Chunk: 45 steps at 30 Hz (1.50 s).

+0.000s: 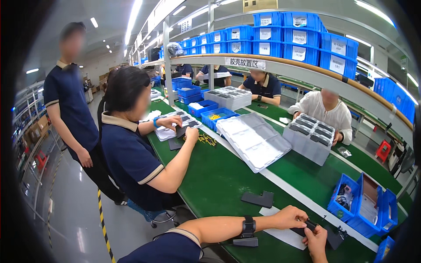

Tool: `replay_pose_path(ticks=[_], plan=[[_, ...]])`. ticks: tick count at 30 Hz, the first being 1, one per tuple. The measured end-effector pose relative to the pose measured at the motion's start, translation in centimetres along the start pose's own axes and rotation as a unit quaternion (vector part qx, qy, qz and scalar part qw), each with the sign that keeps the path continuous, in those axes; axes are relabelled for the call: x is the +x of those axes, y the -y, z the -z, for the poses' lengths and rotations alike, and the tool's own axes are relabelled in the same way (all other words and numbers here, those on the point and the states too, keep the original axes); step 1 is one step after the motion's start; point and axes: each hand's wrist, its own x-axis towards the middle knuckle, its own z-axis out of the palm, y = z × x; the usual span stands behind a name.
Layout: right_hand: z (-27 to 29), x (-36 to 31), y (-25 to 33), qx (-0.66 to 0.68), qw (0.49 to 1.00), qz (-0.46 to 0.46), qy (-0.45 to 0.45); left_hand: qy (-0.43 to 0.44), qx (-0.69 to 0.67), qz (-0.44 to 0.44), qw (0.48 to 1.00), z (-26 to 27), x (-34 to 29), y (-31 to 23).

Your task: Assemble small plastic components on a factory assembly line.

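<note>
Together, the left hand and the right hand grasp a small, glossy black, oblong part over the long green worktop, between four and five o'clock in the view. The fingers of both hands are pinched on this part, hiding much of its outline; whether it touches anything beneath, I cannot tell.

Taking the grasped part as the clock's centre, a flat matte-black plate lies near four o'clock, just beside the right hand. A white, paper-like strip runs under the left hand toward nine. At ten lies a flat black L-shaped plate, apart from both hands. Open blue plastic bins stand at two. Toward eleven, a translucent white compartmented tray rests tilted; at twelve stands a stack of clear plastic trays bearing black pieces. Farther off at ten, a seated co-worker in navy handles a dark piece.
</note>
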Motion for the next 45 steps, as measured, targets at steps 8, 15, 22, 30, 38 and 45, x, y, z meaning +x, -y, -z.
replay_pose_path(ticks=[8,15,22,30,38,45], plan=[[-0.4,0.0,0.5,-0.008,1.0,-0.015,-0.007,0.005,-0.033,0.018,0.999,0.0,0.2,0.3],[-0.6,0.0,0.6,-0.006,1.0,-0.012,-0.01,0.013,-0.032,0.05,0.998,0.4,0.1,-0.7],[-0.6,-0.3,0.9,-0.015,1.0,-0.016,-0.014,0.001,-0.06,0.033,0.998,0.0,0.0,-0.2],[-0.6,-0.2,0.5,-0.001,1.0,-0.008,-0.007,-0.011,0.008,0.053,0.999,0.2,0.0,-1.1],[-0.8,-0.3,0.9,-0.013,1.0,-0.004,-0.013,-0.037,-0.014,0.043,0.998,0.0,0.1,-0.8],[-0.8,-0.3,1.1,-0.02,1.0,-0.01,-0.012,-0.044,-0.056,0.054,0.996,-0.2,0.1,-0.9]])
